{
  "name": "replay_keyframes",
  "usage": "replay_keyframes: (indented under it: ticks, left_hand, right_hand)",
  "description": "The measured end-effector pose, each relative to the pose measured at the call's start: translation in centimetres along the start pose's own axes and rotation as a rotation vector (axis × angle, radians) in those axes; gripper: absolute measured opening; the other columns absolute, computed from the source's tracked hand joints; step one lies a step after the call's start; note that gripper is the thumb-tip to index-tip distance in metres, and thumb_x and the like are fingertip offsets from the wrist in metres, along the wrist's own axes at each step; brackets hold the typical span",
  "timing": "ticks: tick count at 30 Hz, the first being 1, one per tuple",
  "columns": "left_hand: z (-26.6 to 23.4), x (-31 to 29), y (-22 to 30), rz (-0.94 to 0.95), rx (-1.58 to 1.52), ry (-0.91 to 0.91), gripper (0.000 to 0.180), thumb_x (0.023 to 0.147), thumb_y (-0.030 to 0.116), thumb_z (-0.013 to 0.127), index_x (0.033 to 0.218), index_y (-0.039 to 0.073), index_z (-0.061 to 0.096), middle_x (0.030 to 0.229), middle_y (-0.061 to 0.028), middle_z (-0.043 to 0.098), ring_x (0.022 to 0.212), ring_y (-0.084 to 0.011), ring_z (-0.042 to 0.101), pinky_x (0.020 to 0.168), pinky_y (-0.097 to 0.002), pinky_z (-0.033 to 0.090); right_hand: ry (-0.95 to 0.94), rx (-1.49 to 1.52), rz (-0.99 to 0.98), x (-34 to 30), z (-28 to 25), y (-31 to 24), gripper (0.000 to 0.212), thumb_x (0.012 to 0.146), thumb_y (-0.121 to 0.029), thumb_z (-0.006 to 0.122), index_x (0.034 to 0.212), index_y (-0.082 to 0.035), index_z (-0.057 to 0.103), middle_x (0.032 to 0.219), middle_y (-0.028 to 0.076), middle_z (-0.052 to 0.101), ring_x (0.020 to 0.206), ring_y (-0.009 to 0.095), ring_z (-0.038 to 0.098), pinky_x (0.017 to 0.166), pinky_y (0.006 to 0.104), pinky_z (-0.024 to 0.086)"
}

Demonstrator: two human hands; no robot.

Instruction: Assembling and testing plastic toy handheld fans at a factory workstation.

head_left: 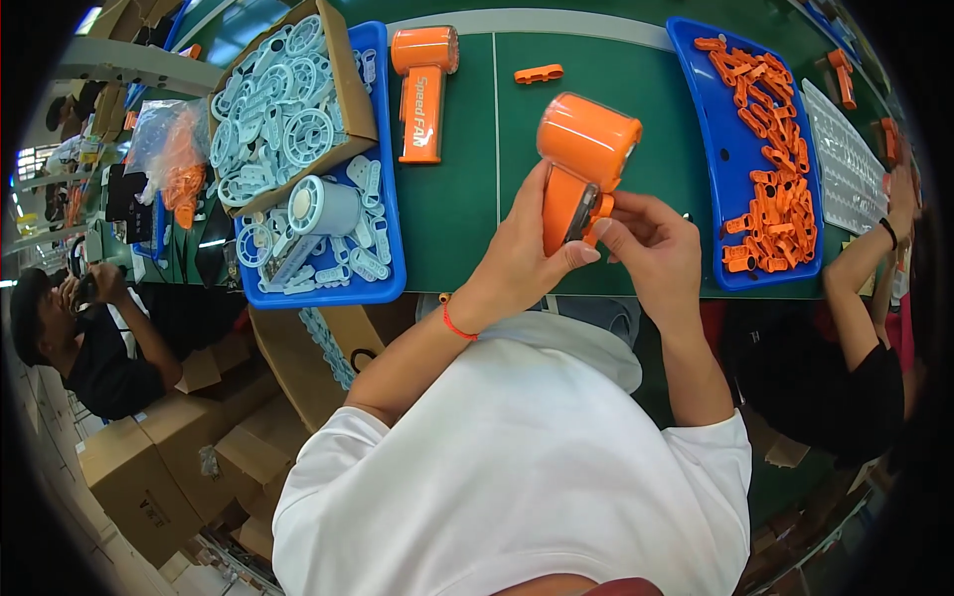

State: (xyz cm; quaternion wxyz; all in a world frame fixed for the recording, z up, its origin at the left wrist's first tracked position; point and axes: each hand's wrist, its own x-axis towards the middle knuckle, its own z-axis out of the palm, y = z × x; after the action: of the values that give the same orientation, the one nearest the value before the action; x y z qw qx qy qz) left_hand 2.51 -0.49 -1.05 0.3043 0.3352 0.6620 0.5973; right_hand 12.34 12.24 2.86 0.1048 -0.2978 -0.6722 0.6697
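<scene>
An orange handheld fan (588,136) with a round barrel head is tilted up in front of me, over the green table. My left hand (527,238) is closed around its handle, thumb across the lower part. With its fingertips, my right hand (651,238) pinches a small orange plastic part (602,207) against the side of the handle, beside a dark strip. How far that part is seated is hidden by the fingers. Farther off lies a second orange handheld fan (424,94), and near it a loose orange clip-like part (539,74).
At left, a blue tray (393,268) and a cardboard box (360,109) hold light-blue plastic parts. At right, another blue tray (717,189) holds many small orange parts, next to a clear blister tray (845,149). Co-workers (99,338) sit on both sides.
</scene>
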Motion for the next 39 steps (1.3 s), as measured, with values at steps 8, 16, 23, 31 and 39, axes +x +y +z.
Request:
replay_keyframes:
  ticks: [8,16,23,31,39]
  left_hand:
    - [0.7,0.0,0.1,0.070,0.213,0.012,0.087,0.070,0.019,0.075,0.134,-0.003,0.021,0.120,-0.0236,0.046,0.102,-0.0353,0.055,0.085,-0.0391,0.046]
    - [1.5,0.2,0.8,0.079,0.342,0.110,0.073,0.067,0.014,0.071,0.126,-0.005,0.032,0.107,-0.0227,0.053,0.091,-0.0355,0.059,0.078,-0.0381,0.048]
    - [0.7,0.6,1.7,0.029,0.168,-0.051,0.068,0.070,0.018,0.069,0.124,-0.006,0.035,0.108,-0.0229,0.052,0.095,-0.0357,0.057,0.082,-0.0380,0.046]
    - [1.3,0.2,2.2,0.049,0.118,-0.128,0.065,0.072,0.020,0.066,0.125,-0.004,0.035,0.095,-0.0173,0.056,0.082,-0.0251,0.058,0.076,-0.0331,0.047]
    - [0.7,0.7,2.2,0.066,0.170,-0.158,0.066,0.071,0.022,0.066,0.124,-0.004,0.037,0.093,-0.0191,0.057,0.080,-0.0291,0.059,0.075,-0.0335,0.047]
  right_hand:
    - [0.055,0.054,-0.059,0.2,-0.1,1.2,0.020,0.078,-0.007,0.067,0.093,0.002,0.056,0.079,0.007,0.065,0.064,0.006,0.057,0.049,0.0173,0.042]
    - [-0.001,0.074,0.046,0.5,-0.9,0.7,0.020,0.077,-0.008,0.068,0.090,0.000,0.055,0.074,0.005,0.062,0.059,0.006,0.055,0.046,0.0166,0.039]
    - [-0.145,0.268,0.038,1.0,-1.7,1.4,0.063,0.070,-0.033,0.078,0.114,0.000,0.048,0.100,0.006,0.058,0.090,0.011,0.057,0.070,0.0229,0.047]
    - [-0.252,0.525,-0.065,1.1,-1.4,3.7,0.087,0.065,-0.043,0.079,0.127,0.004,0.039,0.125,0.017,0.048,0.112,0.024,0.052,0.093,0.0350,0.045]
    - [-0.272,0.637,-0.140,1.0,-0.8,3.7,0.087,0.062,-0.027,0.084,0.129,0.001,0.035,0.126,0.013,0.047,0.113,0.023,0.050,0.094,0.0346,0.043]
